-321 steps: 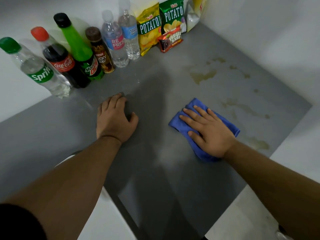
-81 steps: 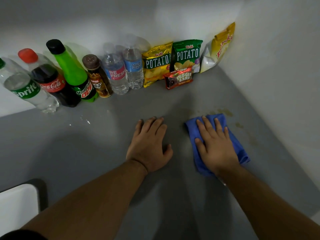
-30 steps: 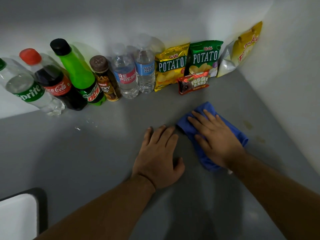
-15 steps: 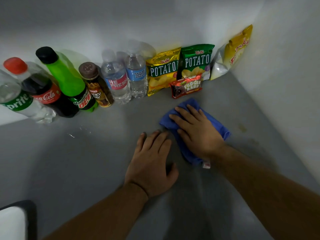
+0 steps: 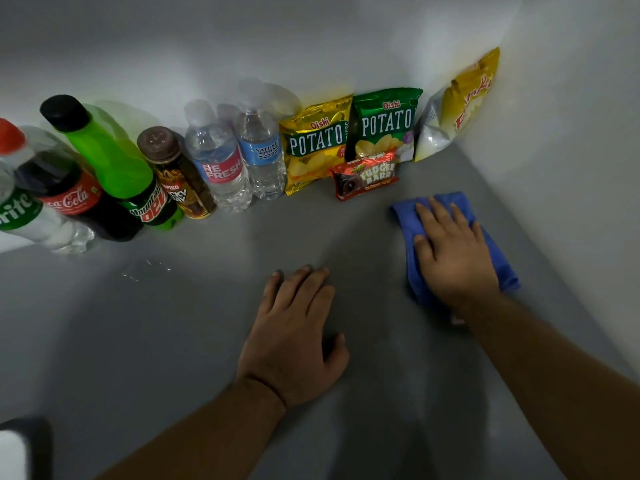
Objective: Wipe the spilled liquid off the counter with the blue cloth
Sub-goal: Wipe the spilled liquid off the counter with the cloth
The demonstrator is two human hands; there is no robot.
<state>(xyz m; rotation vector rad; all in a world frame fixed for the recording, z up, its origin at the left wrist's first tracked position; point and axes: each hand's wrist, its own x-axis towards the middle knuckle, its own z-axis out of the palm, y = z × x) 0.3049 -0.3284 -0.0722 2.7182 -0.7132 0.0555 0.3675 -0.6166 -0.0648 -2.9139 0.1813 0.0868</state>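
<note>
The blue cloth [image 5: 502, 261] lies flat on the grey counter [image 5: 173, 341] close to the right wall. My right hand [image 5: 450, 251] presses down on it, palm flat and fingers spread, covering most of it. My left hand [image 5: 294, 334] rests flat on the bare counter to the left of the cloth, holding nothing. No brown stain shows around the cloth. A few small clear droplets [image 5: 145, 268] glint on the counter at the left.
Along the back wall stand several bottles, among them Sprite [image 5: 20, 216], Coca-Cola [image 5: 69, 199] and Mountain Dew [image 5: 117, 168]. Chip bags [image 5: 315, 147] and a Fudgee Barr pack [image 5: 367, 174] sit just behind the cloth. A white wall [image 5: 571, 168] bounds the right side.
My right hand has slid the cloth to the right, away from my left hand and toward the right wall. My left hand stays flat in the same spot.
</note>
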